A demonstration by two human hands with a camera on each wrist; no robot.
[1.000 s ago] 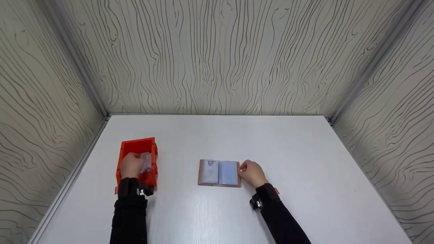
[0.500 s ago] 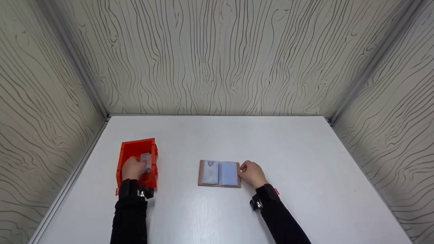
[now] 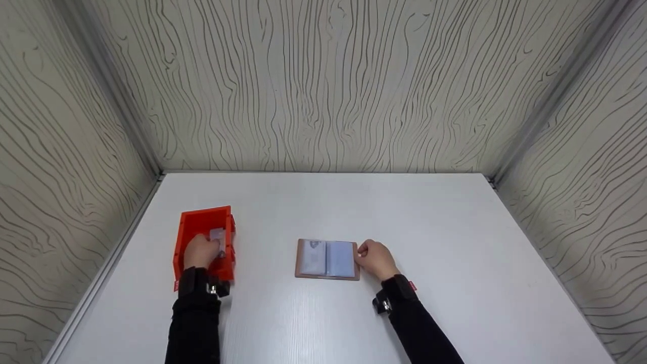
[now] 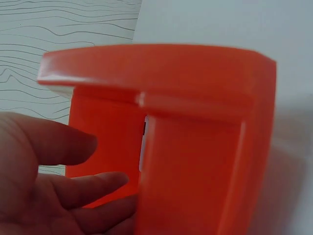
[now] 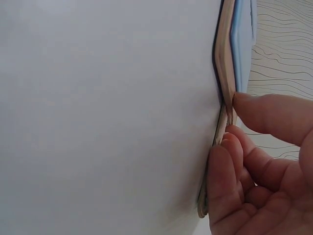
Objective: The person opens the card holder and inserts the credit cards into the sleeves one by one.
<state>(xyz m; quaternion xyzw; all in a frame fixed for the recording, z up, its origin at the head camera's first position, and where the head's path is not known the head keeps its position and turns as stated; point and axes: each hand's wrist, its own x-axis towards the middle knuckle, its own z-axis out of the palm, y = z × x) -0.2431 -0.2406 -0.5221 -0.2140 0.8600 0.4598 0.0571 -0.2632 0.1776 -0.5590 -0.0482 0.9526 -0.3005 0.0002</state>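
My left hand (image 3: 201, 252) is down inside an orange-red plastic bin (image 3: 178, 253) on the left of the table. Its thumb and forefinger stand apart in the left wrist view, with nothing between them. Beside the fingertips, a pale card-like piece (image 3: 217, 234) lies against the bin's right side; the bin wall hides most of it in the left wrist view. A brown-covered card holder (image 3: 327, 277) lies spread open at mid-table, showing clear sleeves, the left one with a printed card (image 3: 314, 258). My right hand (image 3: 376, 259) pinches the holder's right cover edge between thumb and fingers.
The white table (image 3: 404, 212) meets wood-patterned panels (image 3: 323, 101) at the back and both sides. Bare tabletop lies between the bin and the holder. The bin's walls rise around my left hand.
My left hand has shifted slightly right and lower within the bin, and the pale piece is less covered at its top. The right hand and the holder stay put.
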